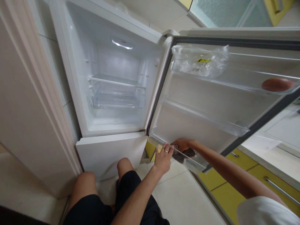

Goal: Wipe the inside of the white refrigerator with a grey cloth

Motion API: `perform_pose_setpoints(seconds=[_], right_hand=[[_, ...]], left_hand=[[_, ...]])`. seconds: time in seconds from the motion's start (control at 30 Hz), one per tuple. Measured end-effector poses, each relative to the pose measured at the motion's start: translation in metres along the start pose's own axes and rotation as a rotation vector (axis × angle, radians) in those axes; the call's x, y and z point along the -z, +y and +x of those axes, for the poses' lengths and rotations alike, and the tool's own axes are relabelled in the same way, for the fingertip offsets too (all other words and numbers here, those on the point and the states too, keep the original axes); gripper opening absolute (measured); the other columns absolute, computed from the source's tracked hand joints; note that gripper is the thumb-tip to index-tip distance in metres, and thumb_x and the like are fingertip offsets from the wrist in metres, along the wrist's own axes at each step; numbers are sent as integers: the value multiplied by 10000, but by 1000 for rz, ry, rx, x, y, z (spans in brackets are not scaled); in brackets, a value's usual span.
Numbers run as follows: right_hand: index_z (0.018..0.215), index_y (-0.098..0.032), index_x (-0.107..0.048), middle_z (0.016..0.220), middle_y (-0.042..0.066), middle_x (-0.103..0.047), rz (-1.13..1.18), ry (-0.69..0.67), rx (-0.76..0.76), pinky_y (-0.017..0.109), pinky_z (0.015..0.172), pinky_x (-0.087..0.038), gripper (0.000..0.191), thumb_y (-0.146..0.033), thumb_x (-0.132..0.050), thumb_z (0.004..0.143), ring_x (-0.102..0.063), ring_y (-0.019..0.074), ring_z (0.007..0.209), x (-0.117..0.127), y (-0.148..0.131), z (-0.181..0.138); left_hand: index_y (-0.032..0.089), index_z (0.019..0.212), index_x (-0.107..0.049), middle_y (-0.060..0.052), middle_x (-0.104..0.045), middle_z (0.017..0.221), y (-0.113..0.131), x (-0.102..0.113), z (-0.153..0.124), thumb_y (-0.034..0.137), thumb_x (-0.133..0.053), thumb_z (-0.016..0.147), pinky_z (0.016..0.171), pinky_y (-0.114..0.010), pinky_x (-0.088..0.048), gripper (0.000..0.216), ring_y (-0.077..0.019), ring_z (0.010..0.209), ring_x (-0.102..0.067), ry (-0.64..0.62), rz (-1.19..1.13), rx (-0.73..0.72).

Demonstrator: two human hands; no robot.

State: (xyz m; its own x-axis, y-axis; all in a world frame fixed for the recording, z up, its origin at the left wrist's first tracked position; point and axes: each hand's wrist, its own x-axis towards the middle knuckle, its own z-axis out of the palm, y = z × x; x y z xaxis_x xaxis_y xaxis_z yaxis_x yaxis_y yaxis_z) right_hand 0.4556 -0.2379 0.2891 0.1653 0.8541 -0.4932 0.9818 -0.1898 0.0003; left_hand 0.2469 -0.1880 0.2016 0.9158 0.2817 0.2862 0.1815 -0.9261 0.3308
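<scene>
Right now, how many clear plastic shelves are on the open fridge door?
3: top shelf, middle shelf, and bottom shelf, with the left hand at its edge.

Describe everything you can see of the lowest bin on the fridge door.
The lowest bin is long, shallow and see-through, apparently plastic, with a raised front wall. It sits along the bottom of the open fridge door, slanting down rightward in view. The left hand touches its front rim; the right hand is inside, holding a dark, blurred item.
</scene>
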Motion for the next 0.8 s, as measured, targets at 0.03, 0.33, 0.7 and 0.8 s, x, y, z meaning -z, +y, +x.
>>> perform_pose_setpoints(seconds=[0.03, 0.33, 0.7, 0.8], right_hand=[[1136, -219, -762, 1035, 56, -786, 16, -26, -16, 277, 768, -532, 483, -229, -740, 654, -726, 240, 908, -5, 5, -12], [1131, -233, -748, 1080, 73, -772, 25, 223, -189, 343, 854, -540, 481, -178, -657, 662, -720, 290, 1005, -30, 10, -96], [1050, -219, -718, 948, 52, -748, 491, 1603, -502, 395, 740, -577, 470, -503, -737, 675, -691, 267, 834, -90, -2, -224], [919, -257, -717, 812, 40, -701, 567, 1865, -710, 378, 584, -508, 435, -549, -809, 610, -623, 246, 685, -87, -7, -256]], left_hand=[[191, 1589, -301, -135, -286, 1695, 0, 0, 0, 132, -460, 855, 1176, -702, -339, 753, -300, 1579, -214, -3, 2, 2], [205, 1596, -296, -112, -249, 1710, 0, 0, -1, 91, -433, 856, 1182, -669, -357, 761, -278, 1594, -175, -14, 25, 18], [197, 1603, -288, -114, -254, 1709, 4, -1, 2, 87, -442, 844, 1226, -554, -337, 782, -269, 1596, -170, -11, 55, 48], [189, 1598, -301, -119, -269, 1704, 6, -2, 3, 97, -468, 830, 1230, -515, -343, 792, -264, 1594, -180, 7, 69, 59]])
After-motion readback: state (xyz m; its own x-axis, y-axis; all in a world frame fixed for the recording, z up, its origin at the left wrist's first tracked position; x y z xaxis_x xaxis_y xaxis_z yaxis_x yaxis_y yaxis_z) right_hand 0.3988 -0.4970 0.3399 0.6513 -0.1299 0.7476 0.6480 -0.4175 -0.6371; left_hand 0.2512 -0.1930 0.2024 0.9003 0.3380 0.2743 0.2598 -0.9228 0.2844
